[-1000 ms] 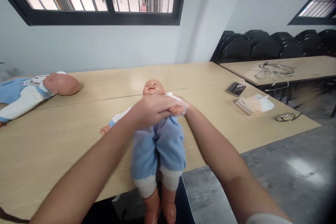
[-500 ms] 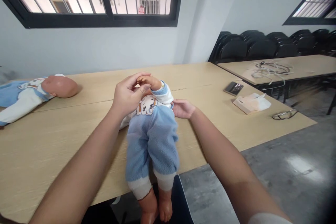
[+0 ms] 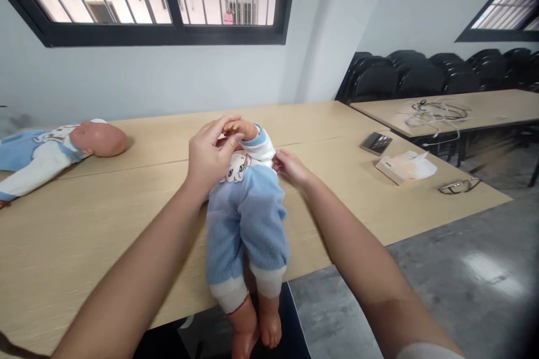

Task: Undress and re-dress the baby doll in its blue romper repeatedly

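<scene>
Through my head view I have the doll (image 3: 246, 210) lying on its back at the near side of the table (image 3: 126, 224), its lower legs reaching past the edge. It wears blue fleece trousers with white cuffs and a white top with an animal face on the chest.

My left hand (image 3: 208, 154) is at the doll's raised hand (image 3: 243, 127), fingers curled over it from above and thumb underneath, gripping it over the doll's head, so I cannot see its face. The white sleeve (image 3: 261, 146) of that arm, with its blue cuff, bends up across the chest. My right hand (image 3: 291, 167) is low at the doll's side, just under that sleeve, fingers bent inward against the clothing; I cannot tell whether they pinch the cloth.

To my left, well apart, a second doll (image 3: 101, 139) in similar clothes lies on the table. To my right sit a dark flat device (image 3: 376, 143), a tissue pack (image 3: 400, 168) and a pair of glasses (image 3: 458, 185). Beyond, a tangle of cables (image 3: 440, 112) lies on another table (image 3: 497, 102).
</scene>
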Action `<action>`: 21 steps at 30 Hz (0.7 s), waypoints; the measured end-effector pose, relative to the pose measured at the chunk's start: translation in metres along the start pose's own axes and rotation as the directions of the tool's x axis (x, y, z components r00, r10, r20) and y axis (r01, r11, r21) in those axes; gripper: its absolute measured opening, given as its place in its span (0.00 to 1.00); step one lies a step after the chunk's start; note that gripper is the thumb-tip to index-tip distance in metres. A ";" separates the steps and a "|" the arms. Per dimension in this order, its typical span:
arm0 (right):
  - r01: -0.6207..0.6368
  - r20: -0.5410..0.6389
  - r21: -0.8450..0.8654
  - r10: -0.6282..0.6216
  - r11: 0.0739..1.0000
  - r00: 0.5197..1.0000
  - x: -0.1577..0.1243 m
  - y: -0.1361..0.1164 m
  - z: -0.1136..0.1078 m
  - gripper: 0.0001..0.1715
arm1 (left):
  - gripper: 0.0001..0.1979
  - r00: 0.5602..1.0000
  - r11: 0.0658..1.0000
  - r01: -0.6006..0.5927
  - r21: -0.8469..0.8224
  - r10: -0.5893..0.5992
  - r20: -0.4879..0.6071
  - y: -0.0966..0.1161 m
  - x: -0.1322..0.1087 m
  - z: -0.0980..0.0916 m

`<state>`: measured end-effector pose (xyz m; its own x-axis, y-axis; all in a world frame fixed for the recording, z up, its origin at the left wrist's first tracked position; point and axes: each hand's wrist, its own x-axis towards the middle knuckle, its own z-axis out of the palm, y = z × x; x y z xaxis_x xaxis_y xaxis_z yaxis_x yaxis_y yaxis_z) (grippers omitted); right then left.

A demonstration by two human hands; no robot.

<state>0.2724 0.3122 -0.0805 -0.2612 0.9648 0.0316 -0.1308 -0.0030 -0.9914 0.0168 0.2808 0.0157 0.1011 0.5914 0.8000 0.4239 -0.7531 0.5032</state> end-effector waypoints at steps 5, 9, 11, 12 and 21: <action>-0.050 0.285 -0.081 0.072 0.995 0.956 -0.019 -0.013 -0.011 0.25 | 0.15 0.996 0.991 -0.077 0.111 0.072 0.052 0.005 -0.010 0.011; -0.109 0.363 -0.166 0.163 0.980 0.917 -0.025 -0.018 -0.010 0.20 | 0.16 0.994 0.993 -0.073 0.098 0.065 0.084 0.002 -0.013 0.016; -0.085 0.343 -0.187 0.146 0.979 0.928 -0.024 -0.019 -0.010 0.19 | 0.15 0.993 0.992 -0.070 0.108 0.058 0.102 0.001 -0.013 0.017; -0.062 0.318 -0.190 0.122 0.980 0.940 -0.023 -0.019 -0.010 0.18 | 0.15 0.992 0.991 -0.071 0.113 0.058 0.114 0.001 -0.013 0.017; 0.086 0.150 -0.288 -0.043 0.954 0.988 -0.007 0.009 -0.014 0.18 | 0.15 0.972 0.989 -0.124 0.076 0.106 0.207 0.002 -0.023 0.028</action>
<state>0.2860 0.3093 -0.0913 -0.3961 0.9134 0.0933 0.1278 0.1555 -0.9795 0.0404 0.2740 -0.0106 0.3300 0.5551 0.7635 0.4756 -0.7964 0.3735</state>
